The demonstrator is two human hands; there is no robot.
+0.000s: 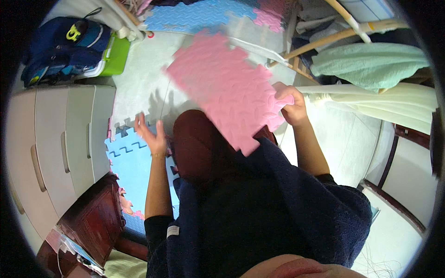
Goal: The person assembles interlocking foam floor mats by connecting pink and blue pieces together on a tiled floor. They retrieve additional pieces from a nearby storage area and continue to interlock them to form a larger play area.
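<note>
- The pink foam tile (222, 85) is held up in the air above the pale floor (141, 69), well clear of it, in front of the person and partly over the bent knee (197, 134).
- It is a flat, thin sheet of soft pink, longer than it is wide in this view, lying on a slant from upper left to lower right.
- Its face carries a raised pattern of short, curved, leaf-like strokes, crisp toward the right end and washed out by motion blur toward the far left end.
- The upper right side and the near end are cut into jigsaw tabs and notches; the lower left side runs much straighter.
- One squarish tab sticks out at the near corner, just above the person's lap.
- The right hand (292, 104) pinches the tile near its right corner, thumb and fingers closed on the toothed edge.
- The left hand (152, 136) is spread, fingers apart and pointing up, holding nothing; it is well apart from the pink tile.
- Below the left hand lies a light blue foam mat (134, 167) with jigsaw edges, beside the drawer cabinet (79, 134).
- More blue matting (194, 17) lies on the floor at the far side, with a pink piece (270, 16) at its right end.
</note>
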